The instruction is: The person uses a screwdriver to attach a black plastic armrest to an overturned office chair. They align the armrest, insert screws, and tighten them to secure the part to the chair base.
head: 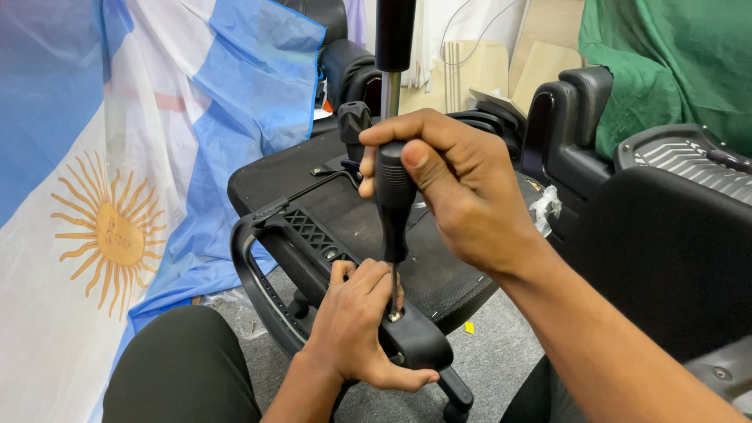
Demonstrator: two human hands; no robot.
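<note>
In the head view, the right hand (462, 196) was seen with its grip clamped around the black handle of a screwdriver (394, 200), held upright near the middle of the scene. The tip was set on a screw (394, 316) in the black armrest bracket (407, 333) of an upturned office chair (352, 219). The left hand (356, 325) was closed over the bracket just beside the screw, its fingers curled against the shaft. A blue and white flag (117, 196) with a yellow sun was hung at the left. A green cloth (674, 63) was draped at the far right.
</note>
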